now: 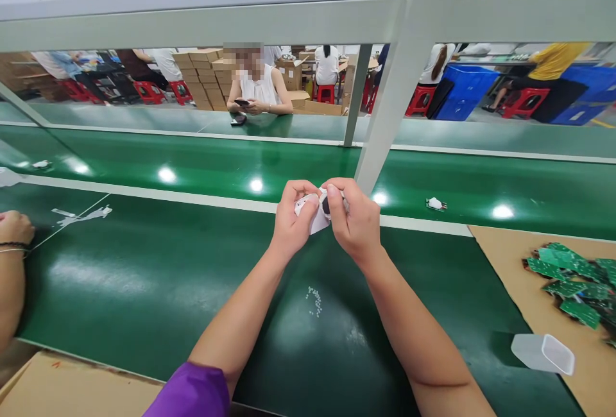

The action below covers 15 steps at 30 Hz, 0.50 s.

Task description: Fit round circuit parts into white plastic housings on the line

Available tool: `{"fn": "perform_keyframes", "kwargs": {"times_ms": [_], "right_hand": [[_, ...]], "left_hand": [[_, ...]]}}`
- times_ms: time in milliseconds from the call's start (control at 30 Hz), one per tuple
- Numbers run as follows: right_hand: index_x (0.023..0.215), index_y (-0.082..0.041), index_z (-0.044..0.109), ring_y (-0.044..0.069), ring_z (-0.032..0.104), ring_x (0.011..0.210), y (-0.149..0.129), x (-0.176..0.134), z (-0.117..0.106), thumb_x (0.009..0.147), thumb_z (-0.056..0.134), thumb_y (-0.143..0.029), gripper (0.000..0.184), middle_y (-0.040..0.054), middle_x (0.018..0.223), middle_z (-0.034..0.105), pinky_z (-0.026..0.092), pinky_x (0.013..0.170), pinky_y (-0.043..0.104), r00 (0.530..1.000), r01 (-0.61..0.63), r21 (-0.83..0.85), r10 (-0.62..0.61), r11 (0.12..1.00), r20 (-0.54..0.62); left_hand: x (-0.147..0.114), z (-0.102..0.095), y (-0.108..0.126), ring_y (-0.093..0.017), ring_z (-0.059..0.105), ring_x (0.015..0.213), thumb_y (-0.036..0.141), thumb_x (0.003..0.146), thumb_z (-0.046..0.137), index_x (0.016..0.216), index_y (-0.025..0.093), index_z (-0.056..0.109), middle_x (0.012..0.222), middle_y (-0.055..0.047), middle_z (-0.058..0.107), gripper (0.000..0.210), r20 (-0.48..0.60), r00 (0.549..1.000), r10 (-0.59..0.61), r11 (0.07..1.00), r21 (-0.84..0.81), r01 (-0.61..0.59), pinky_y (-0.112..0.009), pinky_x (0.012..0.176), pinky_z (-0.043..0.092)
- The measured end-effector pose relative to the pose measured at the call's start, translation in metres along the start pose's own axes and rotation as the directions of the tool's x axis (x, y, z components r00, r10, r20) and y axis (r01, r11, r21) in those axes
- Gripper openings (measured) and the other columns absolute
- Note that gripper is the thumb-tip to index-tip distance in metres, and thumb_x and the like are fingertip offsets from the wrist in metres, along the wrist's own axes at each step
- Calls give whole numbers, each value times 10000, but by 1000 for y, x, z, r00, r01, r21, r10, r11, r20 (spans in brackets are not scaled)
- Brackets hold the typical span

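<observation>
Both hands are raised together above the far edge of the green bench (192, 256). My left hand (292, 219) pinches a white piece (319, 222) with a pale, flat lower part; its exact kind is unclear. Closed beside it, my right hand (355, 219) grips a small white part with a dark round face (326, 206). The two pieces touch or overlap between my fingers, and I cannot tell whether they are joined. Below my hands, several tiny white bits (314, 301) lie scattered on the bench.
Green circuit boards (572, 282) are piled on cardboard (500, 256) at right, near a translucent plastic cup (543, 353). A white part (436, 204) sits on the green conveyor (216, 157). A metal post (385, 128) rises ahead. Another person's hand (14, 228) is at left, near white strips (81, 215).
</observation>
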State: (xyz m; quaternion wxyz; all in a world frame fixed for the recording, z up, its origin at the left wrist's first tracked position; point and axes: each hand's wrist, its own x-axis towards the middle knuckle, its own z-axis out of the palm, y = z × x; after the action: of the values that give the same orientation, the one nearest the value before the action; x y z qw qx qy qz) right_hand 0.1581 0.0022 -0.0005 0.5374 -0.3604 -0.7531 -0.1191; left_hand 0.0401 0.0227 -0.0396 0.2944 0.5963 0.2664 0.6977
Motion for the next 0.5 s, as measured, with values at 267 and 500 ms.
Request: {"fn": "perform_keyframes", "kwargs": {"times_ms": [267, 500], "right_hand": [[965, -190, 519, 115, 638, 691, 2, -2, 5, 1022, 401, -160, 134, 26, 842, 679, 444, 590, 204, 991, 117, -79, -121, 990, -54], [962, -192, 512, 114, 640, 684, 2, -2, 6, 1019, 407, -153, 126, 22, 832, 673, 444, 587, 202, 990, 123, -92, -129, 988, -63]], "left_hand": [[-4, 0, -4, -116, 619, 741, 371, 944, 519, 985, 210, 555, 880, -7, 640, 170, -12, 986, 168, 972, 171, -163, -245, 673, 471], [-5, 1, -4, -131, 626, 768, 439, 963, 476, 995, 208, 554, 890, -13, 634, 245, -26, 987, 160, 973, 174, -153, -265, 692, 478]]}}
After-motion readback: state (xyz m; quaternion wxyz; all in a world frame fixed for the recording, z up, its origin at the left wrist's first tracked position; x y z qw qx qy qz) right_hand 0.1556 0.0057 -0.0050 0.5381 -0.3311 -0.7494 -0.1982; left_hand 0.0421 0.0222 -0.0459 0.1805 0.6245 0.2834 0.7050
